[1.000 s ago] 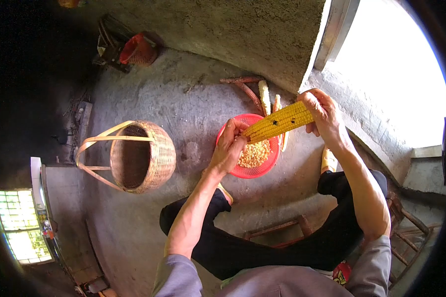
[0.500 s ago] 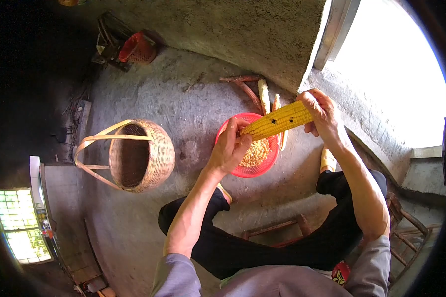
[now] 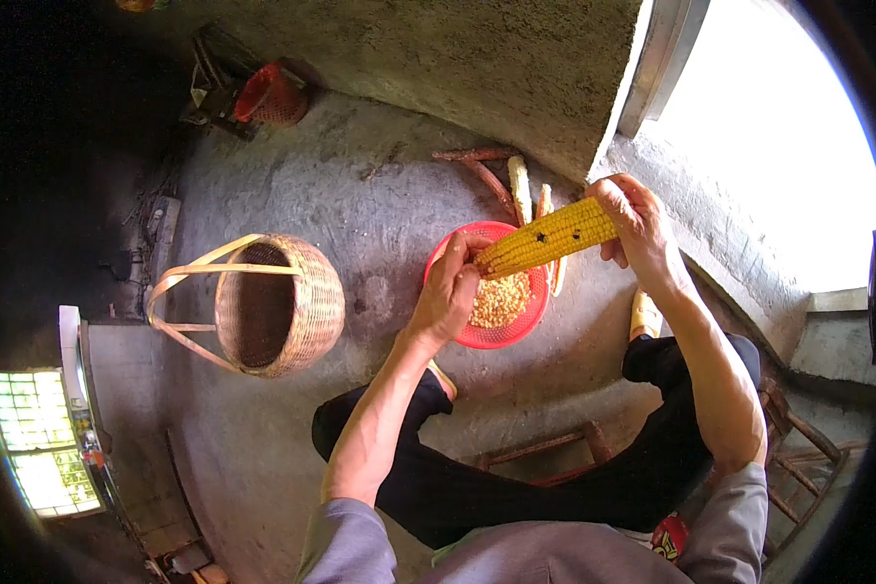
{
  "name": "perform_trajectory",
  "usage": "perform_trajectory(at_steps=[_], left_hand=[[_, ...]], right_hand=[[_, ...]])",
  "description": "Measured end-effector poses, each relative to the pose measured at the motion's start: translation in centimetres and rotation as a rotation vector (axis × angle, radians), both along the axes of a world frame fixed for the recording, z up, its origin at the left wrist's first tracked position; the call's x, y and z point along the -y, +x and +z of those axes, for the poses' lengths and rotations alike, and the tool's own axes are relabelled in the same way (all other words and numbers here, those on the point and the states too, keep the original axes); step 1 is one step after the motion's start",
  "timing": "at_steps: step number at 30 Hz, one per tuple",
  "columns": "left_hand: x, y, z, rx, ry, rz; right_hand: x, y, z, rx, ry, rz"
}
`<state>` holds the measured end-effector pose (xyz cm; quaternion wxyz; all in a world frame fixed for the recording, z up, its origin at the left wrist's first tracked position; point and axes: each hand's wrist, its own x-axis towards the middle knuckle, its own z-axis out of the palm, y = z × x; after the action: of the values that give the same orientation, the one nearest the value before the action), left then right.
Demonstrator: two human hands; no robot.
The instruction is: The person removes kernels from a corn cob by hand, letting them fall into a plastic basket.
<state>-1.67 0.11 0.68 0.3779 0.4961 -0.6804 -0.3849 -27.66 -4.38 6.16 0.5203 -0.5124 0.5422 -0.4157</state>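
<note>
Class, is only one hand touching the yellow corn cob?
No: the left hand touches one end of the corn cob, while the right hand grips the other.

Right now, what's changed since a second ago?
Your left hand shifted its thumb slightly leftward at the tip of the long yellow ear of corn; nothing was grasped or released. Your right hand still grips the other end, and the round red plastic basin stayed put.
</note>
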Motion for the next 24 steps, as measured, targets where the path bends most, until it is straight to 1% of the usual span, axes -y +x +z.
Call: perform_trajectory(at_steps=[2,12,14,15,17,24], left_hand=[[-0.1,0.0,0.3,-0.142,0.250,0.045],[0.3,0.0,-1.0,-0.168,0.078,0.017],[0.3,0.0,-0.8,-0.199,0.173,0.028],[0.3,0.0,-0.7,-0.199,0.174,0.028],[0.3,0.0,-0.3,-0.216,0.292,0.056],[0.2,-0.2,0.3,-0.169,0.283,0.078]], right_hand=[[0.0,-0.1,-0.1,0.000,0.010,-0.010],[-0.1,0.3,-0.1,0.018,-0.001,0.004],[-0.2,0.4,-0.1,0.017,-0.018,0.000],[-0.2,0.4,-0.1,0.020,-0.011,0.009],[-0.2,0.5,-0.2,0.023,-0.004,0.018],[-0.4,0.6,-0.1,0.038,-0.007,0.027]])
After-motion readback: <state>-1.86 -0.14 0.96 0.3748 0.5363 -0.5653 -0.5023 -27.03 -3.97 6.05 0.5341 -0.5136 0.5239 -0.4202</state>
